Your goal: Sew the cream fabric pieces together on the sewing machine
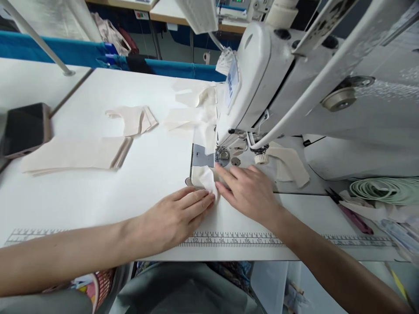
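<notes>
A small cream fabric piece [204, 176] lies in front of the needle area of a white sewing machine [247, 78]. My left hand [180, 213] has its fingers pressed together on the near end of this fabric; the thumb is hidden. Just to the right, my right hand [248, 192] is spread, its index fingertip beside the presser foot and its other fingertips along the fabric's right edge. The metal plate [203, 156] sits under the needle area. More cream pieces [190, 117] lie left of the machine head, behind the plate.
On the left are a stack of cut fabric [75, 153], a smaller stack [135, 120] and a dark phone-like box [26, 128]. A ruler strip [229, 240] runs along the front edge. Purple-handled snips [355, 218] and a coiled pale green cord [386, 189] lie at right.
</notes>
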